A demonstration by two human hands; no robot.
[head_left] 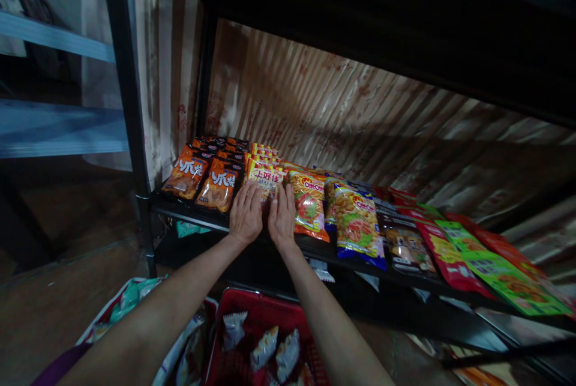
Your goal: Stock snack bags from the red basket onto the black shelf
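Observation:
Both my hands rest side by side on a yellow and red snack packet (266,179) lying at the front of a dark shelf (189,211). My left hand (245,213) lies flat on the packet's left part, fingers stretched forward. My right hand (282,217) lies flat on its right part, fingers together and pointing back. Two orange packets (203,179) lie to the left. An orange and green packet (308,205) touches my right hand's side. More packets of the same yellow kind are stacked behind.
A row of snack packets runs right along the shelf: blue-edged (359,227), brown (404,247), red (448,259), green (504,272). A red basket (252,317) with small white packets stands on the floor below. A black upright post (130,104) stands at left. A dark shelf hangs overhead.

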